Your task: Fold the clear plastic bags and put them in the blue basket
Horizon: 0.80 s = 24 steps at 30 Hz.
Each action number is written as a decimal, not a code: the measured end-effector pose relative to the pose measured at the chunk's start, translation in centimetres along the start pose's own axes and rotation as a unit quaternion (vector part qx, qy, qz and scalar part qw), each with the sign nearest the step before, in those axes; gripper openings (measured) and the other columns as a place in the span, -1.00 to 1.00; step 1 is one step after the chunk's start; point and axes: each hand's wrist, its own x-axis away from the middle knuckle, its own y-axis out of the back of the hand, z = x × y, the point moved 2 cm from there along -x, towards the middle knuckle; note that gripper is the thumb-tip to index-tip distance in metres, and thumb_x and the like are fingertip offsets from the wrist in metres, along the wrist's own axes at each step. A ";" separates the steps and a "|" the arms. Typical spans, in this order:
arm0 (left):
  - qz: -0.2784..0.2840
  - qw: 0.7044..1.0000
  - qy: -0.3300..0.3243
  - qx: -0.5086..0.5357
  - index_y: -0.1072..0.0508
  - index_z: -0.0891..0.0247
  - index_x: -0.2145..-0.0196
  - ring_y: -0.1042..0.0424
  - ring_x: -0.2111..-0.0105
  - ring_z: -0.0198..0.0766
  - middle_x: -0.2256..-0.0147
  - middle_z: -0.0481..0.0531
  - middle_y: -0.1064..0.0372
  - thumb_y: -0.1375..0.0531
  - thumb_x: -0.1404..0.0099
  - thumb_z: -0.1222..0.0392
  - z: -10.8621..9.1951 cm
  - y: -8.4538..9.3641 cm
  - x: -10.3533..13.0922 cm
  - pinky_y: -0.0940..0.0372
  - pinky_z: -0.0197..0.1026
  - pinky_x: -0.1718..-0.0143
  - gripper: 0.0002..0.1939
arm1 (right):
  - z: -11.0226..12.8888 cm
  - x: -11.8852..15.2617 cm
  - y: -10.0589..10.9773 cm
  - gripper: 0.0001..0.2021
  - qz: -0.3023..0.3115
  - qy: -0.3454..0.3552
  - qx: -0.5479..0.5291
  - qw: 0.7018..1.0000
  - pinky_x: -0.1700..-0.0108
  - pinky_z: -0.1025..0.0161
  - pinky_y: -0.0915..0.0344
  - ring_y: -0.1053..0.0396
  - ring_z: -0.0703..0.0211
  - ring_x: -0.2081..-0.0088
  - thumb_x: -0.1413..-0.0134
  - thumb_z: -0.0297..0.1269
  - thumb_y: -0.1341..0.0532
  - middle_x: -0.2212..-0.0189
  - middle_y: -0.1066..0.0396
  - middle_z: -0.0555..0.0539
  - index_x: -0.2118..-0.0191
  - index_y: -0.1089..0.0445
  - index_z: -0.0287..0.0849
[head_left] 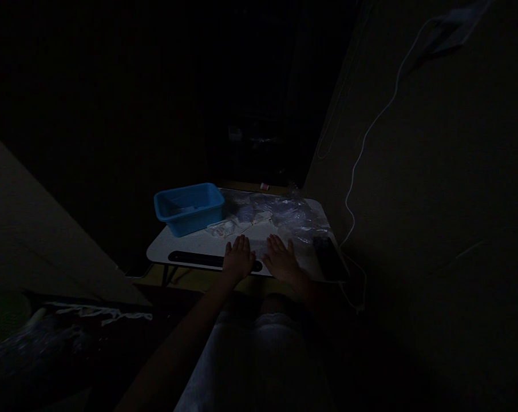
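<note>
My left hand (pixel 238 257) lies flat near the front edge of a small white folding table (pixel 194 245), its fingers stretched forward over part of a dark slot strip (pixel 194 258). Beside it, my right hand (pixel 281 258) is also flat, fingers spread apart. Neither holds anything. Just beyond the fingertips are clear plastic bags (pixel 293 214) and a crumpled whitish packet (pixel 222 229). A blue plastic basin (pixel 198 214) stands at the table's back left, with something pale inside that is too dark to make out.
At the table's right edge lies a dark phone (pixel 329 257), with a white cable (pixel 362 143) running up the wall near it. A small red and white item (pixel 264 186) sits behind the table. More crumpled plastic (pixel 39 340) is on the floor at left. The room is very dark.
</note>
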 end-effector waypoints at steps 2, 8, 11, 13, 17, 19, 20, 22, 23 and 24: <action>0.001 1.000 0.000 -0.001 0.00 0.44 -0.15 0.13 -0.18 -0.11 -0.18 0.21 0.12 0.25 -0.30 0.10 0.0 0.1 0.0 0.14 0.02 -0.10 -0.46 | 0.3 -0.2 -0.2 -0.42 0.015 0.009 -0.006 1.000 -0.16 -0.10 0.42 0.28 0.09 -0.22 -0.16 -0.05 0.27 -0.20 0.16 -0.19 -0.19 0.08 -0.33; 0.006 1.000 -0.002 0.001 0.01 0.47 -0.16 0.14 -0.18 -0.09 -0.18 0.23 0.14 0.26 -0.30 0.08 0.1 -0.2 -0.1 0.14 0.05 -0.10 -0.44 | -0.3 0.0 -0.8 -0.41 0.036 0.001 -0.013 0.999 -0.15 -0.14 0.42 0.24 0.09 -0.22 -0.16 -0.05 0.29 -0.19 0.13 -0.22 -0.18 0.07 -0.35; -0.005 1.000 -0.004 0.007 0.01 0.47 -0.15 0.13 -0.17 -0.09 -0.18 0.23 0.13 0.27 -0.30 0.07 0.2 -0.3 -0.1 0.14 0.05 -0.11 -0.44 | -0.6 0.3 -0.8 -0.41 0.022 -0.001 -0.012 1.000 -0.15 -0.13 0.42 0.23 0.07 -0.21 -0.16 -0.05 0.27 -0.18 0.11 -0.25 -0.17 0.05 -0.38; -0.014 1.000 -0.007 0.008 -0.01 0.47 -0.15 0.11 -0.17 -0.09 -0.18 0.23 0.11 0.28 -0.30 0.07 0.1 -0.2 0.0 0.13 0.04 -0.11 -0.43 | -0.6 0.4 -0.9 -0.40 0.008 -0.011 -0.009 1.000 -0.15 -0.13 0.42 0.21 0.03 -0.21 -0.16 -0.04 0.26 -0.18 0.10 -0.28 -0.16 0.03 -0.41; -0.014 1.000 -0.009 0.003 -0.01 0.49 -0.15 0.11 -0.17 -0.09 -0.17 0.23 0.11 0.27 -0.29 0.08 0.1 -0.2 0.0 0.12 0.04 -0.10 -0.43 | -0.6 0.5 -0.9 -0.35 -0.006 -0.050 0.000 0.999 -0.13 -0.17 0.40 0.22 -0.03 -0.21 -0.13 0.01 0.26 -0.17 0.09 -0.31 -0.15 0.01 -0.42; -0.009 1.000 -0.005 0.003 0.00 0.48 -0.15 0.12 -0.17 -0.10 -0.18 0.22 0.12 0.26 -0.29 0.08 0.1 -0.2 0.0 0.13 0.04 -0.10 -0.44 | -0.5 0.6 -1.0 -0.35 -0.005 -0.062 0.006 0.998 -0.13 -0.18 0.41 0.24 -0.02 -0.21 -0.13 0.03 0.27 -0.18 0.10 -0.29 -0.16 0.02 -0.40; -0.007 1.000 -0.004 0.003 0.00 0.46 -0.15 0.13 -0.17 -0.10 -0.18 0.21 0.12 0.26 -0.30 0.08 0.1 -0.2 0.0 0.14 0.04 -0.11 -0.44 | -0.5 0.6 -1.0 -0.35 -0.003 -0.067 0.008 0.998 -0.13 -0.18 0.42 0.25 -0.01 -0.21 -0.13 0.03 0.28 -0.18 0.10 -0.29 -0.16 0.03 -0.40; -0.004 1.000 -0.002 0.004 0.00 0.45 -0.15 0.13 -0.18 -0.11 -0.18 0.21 0.12 0.26 -0.30 0.07 0.1 -0.2 -0.1 0.15 0.03 -0.11 -0.44 | -0.5 0.6 -1.0 -0.35 0.006 -0.075 0.009 0.997 -0.13 -0.18 0.43 0.27 -0.01 -0.22 -0.13 0.03 0.28 -0.18 0.12 -0.28 -0.17 0.05 -0.39; -0.001 1.000 -0.001 0.004 0.00 0.45 -0.15 0.14 -0.18 -0.11 -0.18 0.21 0.12 0.26 -0.30 0.07 0.1 -0.2 0.0 0.15 0.03 -0.11 -0.44 | -0.5 0.6 -1.1 -0.34 0.011 -0.078 0.009 0.997 -0.13 -0.18 0.43 0.28 -0.01 -0.22 -0.13 0.03 0.28 -0.19 0.13 -0.28 -0.17 0.05 -0.40; 0.000 1.000 -0.001 0.004 0.00 0.44 -0.15 0.14 -0.18 -0.12 -0.18 0.21 0.13 0.26 -0.30 0.07 0.1 -0.2 0.0 0.15 0.02 -0.11 -0.44 | -0.5 0.6 -1.1 -0.34 0.016 -0.080 0.008 0.997 -0.12 -0.18 0.42 0.28 -0.01 -0.22 -0.13 0.03 0.28 -0.19 0.14 -0.28 -0.17 0.06 -0.40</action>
